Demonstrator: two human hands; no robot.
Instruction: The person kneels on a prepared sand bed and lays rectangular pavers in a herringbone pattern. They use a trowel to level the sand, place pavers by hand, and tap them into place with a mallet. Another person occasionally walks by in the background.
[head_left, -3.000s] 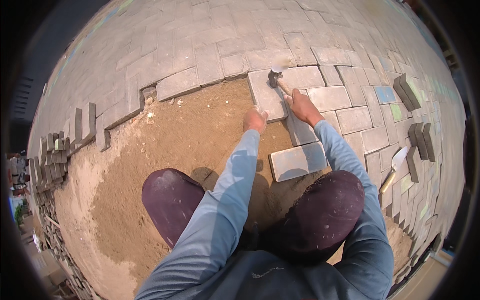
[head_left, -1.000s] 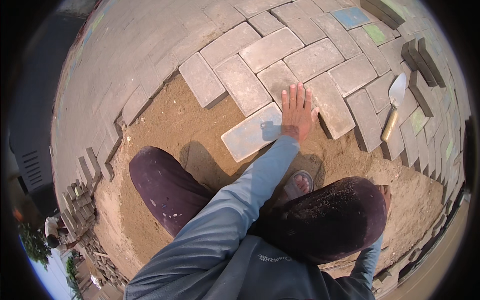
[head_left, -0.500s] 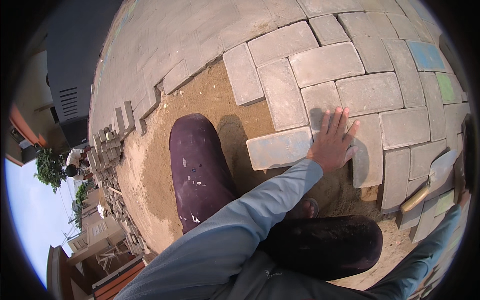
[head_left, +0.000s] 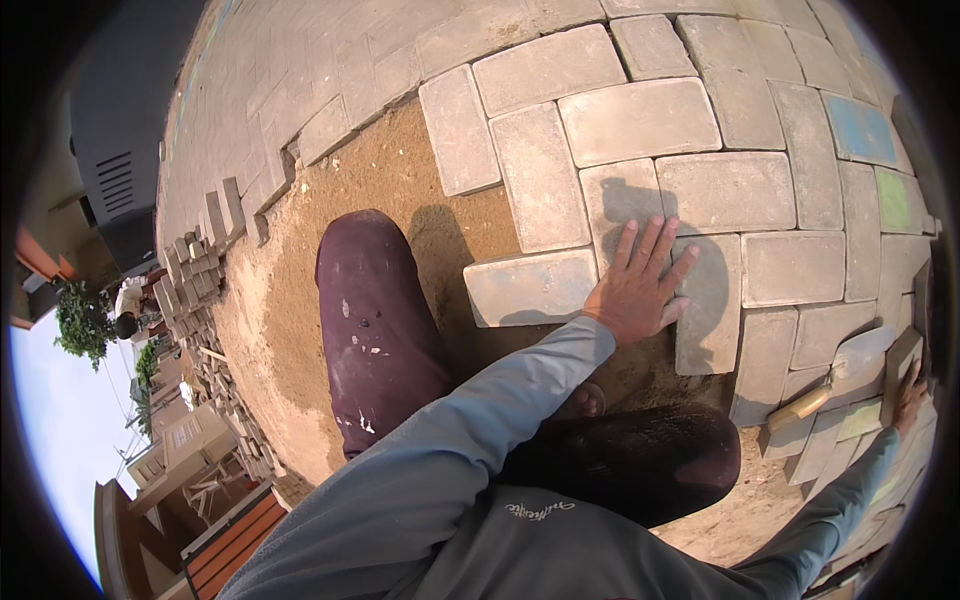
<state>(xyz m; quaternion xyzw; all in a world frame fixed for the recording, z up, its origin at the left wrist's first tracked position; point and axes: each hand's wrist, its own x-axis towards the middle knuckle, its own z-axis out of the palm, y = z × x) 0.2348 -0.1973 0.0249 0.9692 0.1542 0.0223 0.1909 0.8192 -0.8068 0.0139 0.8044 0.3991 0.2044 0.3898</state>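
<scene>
My left hand point(head_left: 637, 285) lies flat with fingers spread on a grey paving block point(head_left: 612, 195) at the exposed edge of the laid paving. Just left of its wrist sits a paving block with a faint blue tint point(head_left: 530, 288), next to bare sand. Out at the far right, my right hand point(head_left: 908, 402) grips the side of a tilted paving block point(head_left: 901, 362); part of that hand is hard to make out near the picture's rim. Between the hands, a trowel point(head_left: 858, 362) with a wooden handle rests on the pavers.
Sand point(head_left: 365, 165) borders the uneven paving edge. My knee point(head_left: 370, 300) is over it. Stacked blocks point(head_left: 195, 270) stand at the left, with a person point(head_left: 132, 305) beyond them. A blue-painted paver point(head_left: 858, 130) and a green one point(head_left: 893, 203) lie at the right.
The view has shifted slightly, moving the scene leftward. My right hand has come further into view, with a tilted block now showing in it. My left hand stays flat on the pavers.
</scene>
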